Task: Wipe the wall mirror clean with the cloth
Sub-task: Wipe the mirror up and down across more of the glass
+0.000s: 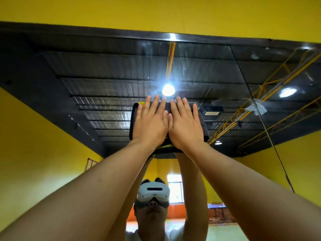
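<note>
**Item: wall mirror, cleaning in progress.**

- Location: fixed to a yellow wall, seen from below. A dark top edge bounds the glass, and a seam divides it into panels.
- Cloth: dark and folded, with a yellow trim showing at the corners. It lies flat against the glass in the upper middle of the mirror, just under the reflected ceiling lamp.
- Left hand: palm on the left half of the cloth, fingers straight and spread.
- Right hand: palm on the right half of the cloth, touching the left hand along the thumbs.
- Grip: neither hand curls round or pinches anything; both are flat and press the cloth to the glass.
- Condition of glass: pale vertical streaks run above the cloth toward the top edge. A smudge sits on the right panel. A pale patch lies over the seam; it may be tape, but the view is too soft to be sure.
- Progress (judged): mid-task. The wiping appears to be working the upper centre. The streaked band under the top edge and the marked right panel look left to do. The left panel reads darker and cleaner, though whether it has been wiped cannot be told.
</note>
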The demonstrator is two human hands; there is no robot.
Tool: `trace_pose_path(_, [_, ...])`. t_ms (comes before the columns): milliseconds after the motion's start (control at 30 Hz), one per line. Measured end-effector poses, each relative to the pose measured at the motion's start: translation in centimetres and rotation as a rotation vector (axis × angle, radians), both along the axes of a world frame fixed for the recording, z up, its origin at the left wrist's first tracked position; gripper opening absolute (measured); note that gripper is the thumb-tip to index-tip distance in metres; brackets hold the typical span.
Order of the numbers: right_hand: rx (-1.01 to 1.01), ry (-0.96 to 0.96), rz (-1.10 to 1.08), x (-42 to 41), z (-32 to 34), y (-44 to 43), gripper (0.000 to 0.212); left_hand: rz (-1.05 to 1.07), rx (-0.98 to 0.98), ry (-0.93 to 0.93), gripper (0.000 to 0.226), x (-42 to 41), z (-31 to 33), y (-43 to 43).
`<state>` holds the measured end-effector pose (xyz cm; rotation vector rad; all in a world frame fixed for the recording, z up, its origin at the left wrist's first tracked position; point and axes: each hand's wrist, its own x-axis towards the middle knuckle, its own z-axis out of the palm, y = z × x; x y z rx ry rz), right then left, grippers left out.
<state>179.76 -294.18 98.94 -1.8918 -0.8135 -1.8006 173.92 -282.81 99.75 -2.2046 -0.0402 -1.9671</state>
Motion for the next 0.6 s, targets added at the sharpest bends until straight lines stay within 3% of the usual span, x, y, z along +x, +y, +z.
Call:
trace_pose_path(200, [-0.041,-0.074,-0.039,2.2,0.6,-3.7,0.057,0.020,0.004,-0.047,0.057,2.2,0.2,-3.2])
trace_pose_path(400, [-0.025,-0.023,-0.082,4.9,0.5,-10.2,0.057,0.008,0.054,-0.006,0.056,5.2,0.8,-9.3])
trace_pose_path(600, [-0.023,-0.042,-0.070,5.2,-1.8,-11.0,0.058,0.034,0.068,-0.010,0.056,5.2,-1.6,-9.8])
